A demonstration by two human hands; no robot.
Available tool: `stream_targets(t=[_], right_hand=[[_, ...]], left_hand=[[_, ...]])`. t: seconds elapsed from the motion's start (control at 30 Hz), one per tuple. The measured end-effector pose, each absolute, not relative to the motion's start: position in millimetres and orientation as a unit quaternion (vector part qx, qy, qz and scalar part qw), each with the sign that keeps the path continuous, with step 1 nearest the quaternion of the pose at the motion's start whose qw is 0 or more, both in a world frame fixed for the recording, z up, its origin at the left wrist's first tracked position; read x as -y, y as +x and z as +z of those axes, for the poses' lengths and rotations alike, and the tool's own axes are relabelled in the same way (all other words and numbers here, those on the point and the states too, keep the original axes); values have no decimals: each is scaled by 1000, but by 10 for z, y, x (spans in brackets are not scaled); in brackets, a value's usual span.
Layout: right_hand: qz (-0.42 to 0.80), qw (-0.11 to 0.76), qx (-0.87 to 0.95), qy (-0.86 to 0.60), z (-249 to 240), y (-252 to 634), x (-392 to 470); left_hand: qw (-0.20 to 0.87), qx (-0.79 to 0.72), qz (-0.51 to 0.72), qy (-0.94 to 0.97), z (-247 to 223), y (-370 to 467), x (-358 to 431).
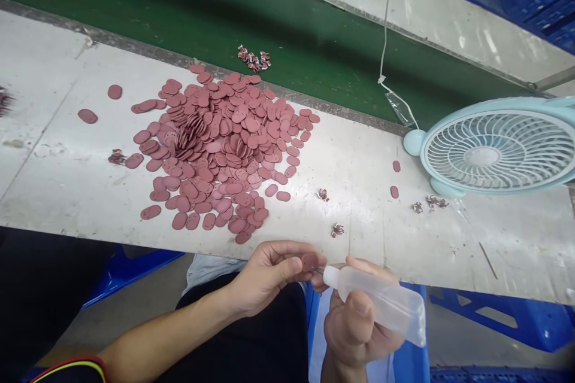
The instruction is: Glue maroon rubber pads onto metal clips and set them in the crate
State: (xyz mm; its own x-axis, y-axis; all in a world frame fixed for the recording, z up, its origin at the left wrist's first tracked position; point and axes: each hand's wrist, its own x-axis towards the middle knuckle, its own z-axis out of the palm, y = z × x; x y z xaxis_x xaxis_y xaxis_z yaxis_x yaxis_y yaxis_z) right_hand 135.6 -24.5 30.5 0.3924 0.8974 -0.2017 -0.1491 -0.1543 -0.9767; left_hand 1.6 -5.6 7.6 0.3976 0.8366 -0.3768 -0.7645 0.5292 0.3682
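Observation:
Between thumb and fingers, my left hand pinches a reddish-brown oval disc near the table's front edge. A translucent white squeeze bottle lies in the grip of my right hand, tilted with its white cap toward the disc. From the cap a thin needle tip reaches to the disc; whether it touches is too small to tell. Beyond my left hand spreads a large pile of similar oval discs, some with small holes. Small clumps of metal-and-brown parts lie on the table ahead of my right hand.
A light-blue fan stands at the right, its white cable running up across a green belt. More small parts lie on the belt. Blue stools and a blue bin are below the white table.

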Motion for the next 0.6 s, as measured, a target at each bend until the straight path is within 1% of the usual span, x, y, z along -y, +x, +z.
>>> stream_targets(t=[0.07, 0.1, 0.23, 0.6], right_hand=[[343, 598, 382, -616, 389, 1306, 179], [319, 605, 403, -608, 429, 1282, 147], [355, 617, 404, -574, 537, 1234, 75], [352, 603, 426, -575, 487, 1248, 121]], left_hand=[[831, -274, 480, 67, 63, 10, 63], [830, -281, 478, 67, 54, 6, 69], [831, -302, 462, 69, 28, -5, 92], [830, -301, 465, 66, 45, 10, 88]])
